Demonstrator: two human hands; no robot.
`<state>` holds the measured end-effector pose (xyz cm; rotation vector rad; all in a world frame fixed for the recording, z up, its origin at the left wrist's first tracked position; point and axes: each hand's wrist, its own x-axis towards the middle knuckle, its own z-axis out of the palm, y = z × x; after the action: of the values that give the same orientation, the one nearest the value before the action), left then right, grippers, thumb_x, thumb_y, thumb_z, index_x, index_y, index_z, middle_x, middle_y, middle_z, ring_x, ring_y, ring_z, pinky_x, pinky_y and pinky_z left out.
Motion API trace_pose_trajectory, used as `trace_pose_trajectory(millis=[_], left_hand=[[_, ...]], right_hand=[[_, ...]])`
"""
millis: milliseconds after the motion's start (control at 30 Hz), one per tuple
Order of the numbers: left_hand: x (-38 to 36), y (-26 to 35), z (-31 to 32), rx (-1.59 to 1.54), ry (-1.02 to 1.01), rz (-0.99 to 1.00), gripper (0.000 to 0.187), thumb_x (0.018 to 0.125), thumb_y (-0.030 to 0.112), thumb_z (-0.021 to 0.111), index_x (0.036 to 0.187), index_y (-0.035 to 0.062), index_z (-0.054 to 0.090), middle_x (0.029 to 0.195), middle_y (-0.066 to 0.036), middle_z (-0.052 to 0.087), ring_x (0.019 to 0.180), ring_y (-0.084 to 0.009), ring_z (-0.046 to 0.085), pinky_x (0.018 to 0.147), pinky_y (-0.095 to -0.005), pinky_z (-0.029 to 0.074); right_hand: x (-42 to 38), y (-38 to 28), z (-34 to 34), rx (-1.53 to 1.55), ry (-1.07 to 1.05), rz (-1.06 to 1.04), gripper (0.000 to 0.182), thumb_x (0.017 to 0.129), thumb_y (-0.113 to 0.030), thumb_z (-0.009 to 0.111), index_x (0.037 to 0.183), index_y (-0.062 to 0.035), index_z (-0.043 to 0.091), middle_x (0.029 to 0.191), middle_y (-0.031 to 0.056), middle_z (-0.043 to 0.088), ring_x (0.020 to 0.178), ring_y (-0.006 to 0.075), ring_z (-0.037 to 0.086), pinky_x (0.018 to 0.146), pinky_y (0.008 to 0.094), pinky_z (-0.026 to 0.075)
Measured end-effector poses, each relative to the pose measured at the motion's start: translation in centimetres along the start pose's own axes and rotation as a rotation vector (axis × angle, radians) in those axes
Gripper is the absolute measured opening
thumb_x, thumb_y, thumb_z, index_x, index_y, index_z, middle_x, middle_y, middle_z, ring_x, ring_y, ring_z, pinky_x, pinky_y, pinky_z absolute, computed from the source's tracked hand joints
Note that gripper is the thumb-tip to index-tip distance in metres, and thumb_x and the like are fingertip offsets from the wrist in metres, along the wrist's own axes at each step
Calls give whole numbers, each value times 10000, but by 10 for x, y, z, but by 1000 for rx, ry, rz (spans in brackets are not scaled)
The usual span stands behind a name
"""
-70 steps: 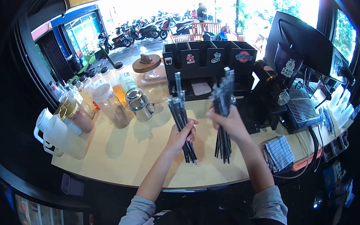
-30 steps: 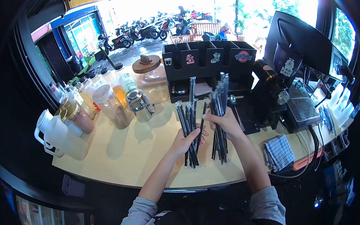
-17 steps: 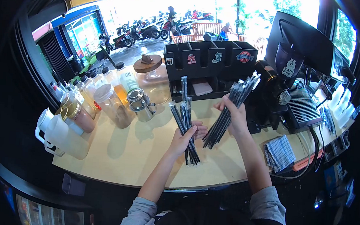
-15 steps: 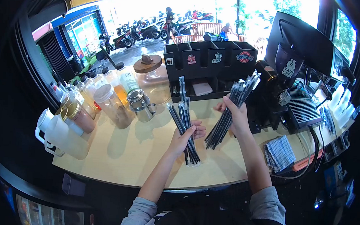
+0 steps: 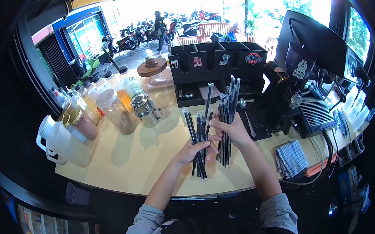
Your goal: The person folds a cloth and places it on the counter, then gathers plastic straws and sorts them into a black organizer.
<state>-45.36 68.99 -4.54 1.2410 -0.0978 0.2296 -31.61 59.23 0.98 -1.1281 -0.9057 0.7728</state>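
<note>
Hands: left hand [image 5: 193, 152] and right hand [image 5: 234, 130] each grip a bundle, fingers close together.
Straws: left bundle [image 5: 200, 128] and right bundle [image 5: 227, 108], black and clear-wrapped, stand roughly upright over the worktop [image 5: 150, 170]; contact with it cannot be told.
Surface: pale wood, curved near edge.
Room: dark interior, open to daylight, with parked motorcycles [image 5: 147, 32] and a walking person [image 5: 160, 28] outside.
Left side: pitchers [image 5: 73, 147], bottles, a metal cup [image 5: 145, 110], a wooden-lidded jar [image 5: 157, 92].
Right side: spoon [image 5: 250, 121], checked cloth [image 5: 290, 158], coffee machine [image 5: 317, 113].
Beyond the straws: black organizer [image 5: 210, 72], its lower shelf partly hidden by them.
</note>
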Motion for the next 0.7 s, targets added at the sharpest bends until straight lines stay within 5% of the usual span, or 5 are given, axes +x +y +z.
trace_pose_trajectory(millis=[400,500,567,600,700], left_hand=[[5,-9,-11,-98,270,91,368,907,139,394,1208,-71,384,1140,-227,499,1077,-280,510,935,-371,418],[4,-8,-11,-79,297,79,371,891,156,424,1187,-67,406,1070,-191,545,975,-251,563,849,-354,468],[2,-10,-15,9,270,46,326,896,152,421,1151,-49,442,904,-122,590,691,-150,577,643,-270,488],[2,-9,-14,10,268,45,326,896,152,421,1151,-49,442,904,-122,590,691,-150,577,643,-270,488],[0,-6,-8,-68,166,39,281,901,148,417,1110,-31,471,737,-58,562,468,-79,434,472,-221,391]], right_hand=[[9,-2,-20,222,132,-195,150,839,-133,558,913,-9,519,754,55,555,646,137,564,619,276,465],[7,-10,-23,239,120,-160,171,822,-112,582,940,-20,500,679,33,486,570,123,523,554,266,451],[6,-10,-24,190,108,-156,172,818,-113,590,930,-20,498,662,30,495,558,121,525,553,256,446],[6,-9,-25,141,95,-152,174,813,-113,597,920,-20,496,645,27,503,545,118,526,552,246,441],[5,-11,-18,144,150,-128,175,807,-105,606,918,-23,500,623,20,496,517,111,510,534,243,433]])
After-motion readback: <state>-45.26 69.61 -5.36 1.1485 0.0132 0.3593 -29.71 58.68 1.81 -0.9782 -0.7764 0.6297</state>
